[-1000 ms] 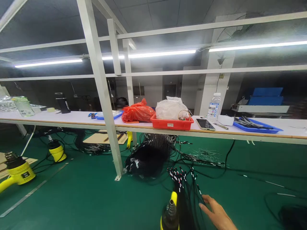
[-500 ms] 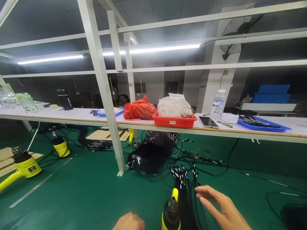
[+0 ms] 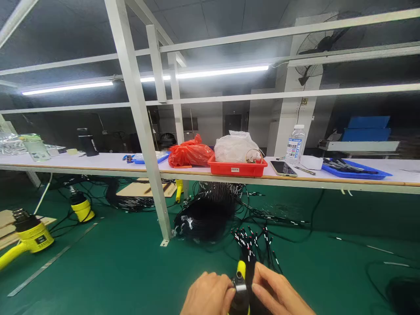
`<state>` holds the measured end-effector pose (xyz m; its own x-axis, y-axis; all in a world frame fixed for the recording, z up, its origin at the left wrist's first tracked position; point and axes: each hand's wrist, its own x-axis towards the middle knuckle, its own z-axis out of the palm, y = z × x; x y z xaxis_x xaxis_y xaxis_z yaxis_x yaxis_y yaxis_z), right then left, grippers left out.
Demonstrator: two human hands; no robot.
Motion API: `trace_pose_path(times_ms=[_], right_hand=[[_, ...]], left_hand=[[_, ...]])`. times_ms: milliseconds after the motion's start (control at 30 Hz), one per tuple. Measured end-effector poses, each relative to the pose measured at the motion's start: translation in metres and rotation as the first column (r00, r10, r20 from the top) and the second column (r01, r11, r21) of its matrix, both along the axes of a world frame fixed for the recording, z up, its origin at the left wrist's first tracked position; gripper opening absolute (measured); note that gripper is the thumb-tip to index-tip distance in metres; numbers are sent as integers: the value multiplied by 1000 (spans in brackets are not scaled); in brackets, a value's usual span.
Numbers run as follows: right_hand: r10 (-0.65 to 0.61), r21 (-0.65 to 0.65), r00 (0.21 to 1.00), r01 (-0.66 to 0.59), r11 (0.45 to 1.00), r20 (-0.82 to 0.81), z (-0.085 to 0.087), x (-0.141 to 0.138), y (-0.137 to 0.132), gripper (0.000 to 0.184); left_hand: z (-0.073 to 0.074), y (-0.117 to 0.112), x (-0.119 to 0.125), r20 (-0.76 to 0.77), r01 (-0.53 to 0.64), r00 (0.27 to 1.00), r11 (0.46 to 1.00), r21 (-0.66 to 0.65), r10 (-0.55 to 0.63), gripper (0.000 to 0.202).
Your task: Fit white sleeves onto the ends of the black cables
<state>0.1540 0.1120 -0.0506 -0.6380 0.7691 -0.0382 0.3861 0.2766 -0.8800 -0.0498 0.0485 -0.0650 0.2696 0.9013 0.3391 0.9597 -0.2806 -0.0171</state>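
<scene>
At the bottom centre a yellow-and-black heat gun (image 3: 241,291) stands with its metal nozzle up. My left hand (image 3: 206,295) curls against its black head from the left. My right hand (image 3: 274,291) sits just right of it, fingertips at a bundle of black wires (image 3: 252,258) with white-marked ends. The wires rise from behind the tool and fan out across the green floor mat (image 3: 108,271). The tool's lower body is hidden by my hands and the frame's edge.
Overhead runs a white bench (image 3: 98,159) on white posts, holding a red crate (image 3: 236,169), red bag (image 3: 190,152), phone (image 3: 283,168) and blue tray (image 3: 356,173). Beneath it lies a black cable coil (image 3: 203,221). Another yellow heat gun (image 3: 34,236) rests at left.
My left hand has come up from the bottom edge onto the tool. My right hand has moved left and closed in beside it. The view has shifted only slightly.
</scene>
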Motion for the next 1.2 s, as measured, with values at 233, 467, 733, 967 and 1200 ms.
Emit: trace_pose_path(times_ms=[233,467,733,967,1200], right_hand=[[4,49,1000,-3,999,-29,-11,-12,17,27],[-40,130,998,33,991,52,-19,-18,28,24],[-49,154,995,35,987,90,-20,-17,33,20],[-68,143,995,56,988,78,-26,-19,35,16],[-85,176,994,71,982,73,-27,-12,37,26]], left_hand=[[-21,-1,-6,279,-183,931,962,-201,235,29],[-33,6,-7,597,-178,710,915,-362,374,39],[-33,11,-7,649,-175,671,927,-332,359,32],[-35,18,-9,696,-97,661,952,-292,281,14],[-52,14,-8,637,-189,727,967,-173,256,24]])
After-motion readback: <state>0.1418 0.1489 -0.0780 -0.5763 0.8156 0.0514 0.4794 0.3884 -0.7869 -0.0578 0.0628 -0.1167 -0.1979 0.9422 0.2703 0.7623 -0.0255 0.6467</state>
